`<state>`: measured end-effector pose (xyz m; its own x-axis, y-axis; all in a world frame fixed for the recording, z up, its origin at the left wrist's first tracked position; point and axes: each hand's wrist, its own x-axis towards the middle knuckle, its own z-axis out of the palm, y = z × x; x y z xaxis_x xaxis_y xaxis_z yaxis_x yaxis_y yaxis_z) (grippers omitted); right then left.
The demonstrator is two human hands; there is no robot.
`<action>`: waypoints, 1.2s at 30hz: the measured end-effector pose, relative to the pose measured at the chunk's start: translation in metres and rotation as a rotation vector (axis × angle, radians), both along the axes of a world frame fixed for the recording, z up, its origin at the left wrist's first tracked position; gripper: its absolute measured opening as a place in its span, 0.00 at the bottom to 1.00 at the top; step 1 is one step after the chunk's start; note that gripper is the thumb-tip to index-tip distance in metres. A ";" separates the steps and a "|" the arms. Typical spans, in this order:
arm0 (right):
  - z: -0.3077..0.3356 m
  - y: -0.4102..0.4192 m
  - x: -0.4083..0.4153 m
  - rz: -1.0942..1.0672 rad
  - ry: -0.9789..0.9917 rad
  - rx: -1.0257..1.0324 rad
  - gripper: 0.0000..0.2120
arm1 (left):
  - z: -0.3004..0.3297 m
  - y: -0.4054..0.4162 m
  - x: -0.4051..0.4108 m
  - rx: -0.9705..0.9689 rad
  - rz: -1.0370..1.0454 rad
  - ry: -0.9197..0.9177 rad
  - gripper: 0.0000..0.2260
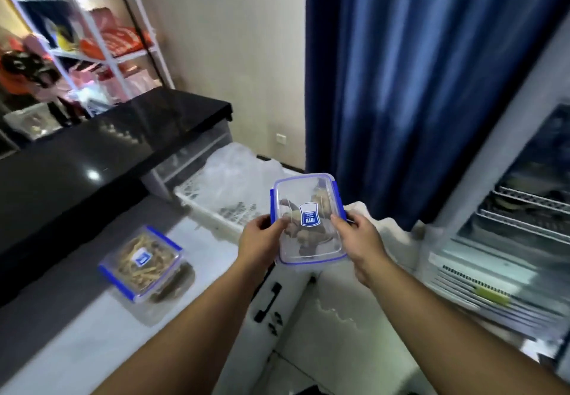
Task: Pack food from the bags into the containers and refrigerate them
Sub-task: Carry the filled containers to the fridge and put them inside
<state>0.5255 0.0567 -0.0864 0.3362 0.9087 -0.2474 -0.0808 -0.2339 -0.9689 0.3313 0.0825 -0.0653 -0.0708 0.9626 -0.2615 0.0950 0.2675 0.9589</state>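
Both hands, left hand (262,237) and right hand (357,237), pinch a lidded container (308,218) between curled fingers (279,221) (keep it level toward the fridge (509,209)).

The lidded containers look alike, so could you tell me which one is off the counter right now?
The container of dark pieces, held by the left hand and right hand; the container of pale strips sits on the counter.

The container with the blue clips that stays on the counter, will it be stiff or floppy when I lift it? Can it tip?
The counter container looks like rigid plastic, so probably stiff. Low and flat, it seems unlikely to tip. Its smooth lid may be slippery.
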 end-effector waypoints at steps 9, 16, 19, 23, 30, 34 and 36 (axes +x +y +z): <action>-0.021 -0.046 0.152 -0.357 0.018 -0.044 0.11 | -0.013 0.016 0.173 -0.072 -0.315 -0.052 0.11; -0.037 -0.055 0.243 -0.549 0.016 -0.126 0.12 | -0.031 0.041 0.284 -0.140 -0.556 -0.020 0.06; -0.041 -0.044 0.285 -0.638 0.011 -0.136 0.13 | -0.039 0.064 0.334 -0.159 -0.637 0.003 0.03; -0.038 -0.029 0.338 -0.731 0.051 -0.167 0.12 | -0.045 0.097 0.402 -0.212 -0.722 0.009 0.04; -0.035 -0.019 0.405 -0.919 0.110 -0.140 0.10 | -0.048 0.131 0.503 -0.187 -0.875 0.032 0.09; -0.038 -0.024 0.439 -0.933 0.170 -0.134 0.11 | -0.055 0.134 0.545 -0.192 -0.899 0.066 0.03; -0.042 -0.024 0.458 -0.926 0.184 -0.151 0.11 | -0.059 0.133 0.563 -0.199 -0.891 0.085 0.02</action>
<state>0.9834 0.0325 -0.1281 0.8498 0.2557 -0.4610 -0.4447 -0.1219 -0.8874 0.8944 0.2156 -0.1241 0.6497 0.6083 -0.4559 0.4131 0.2210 0.8835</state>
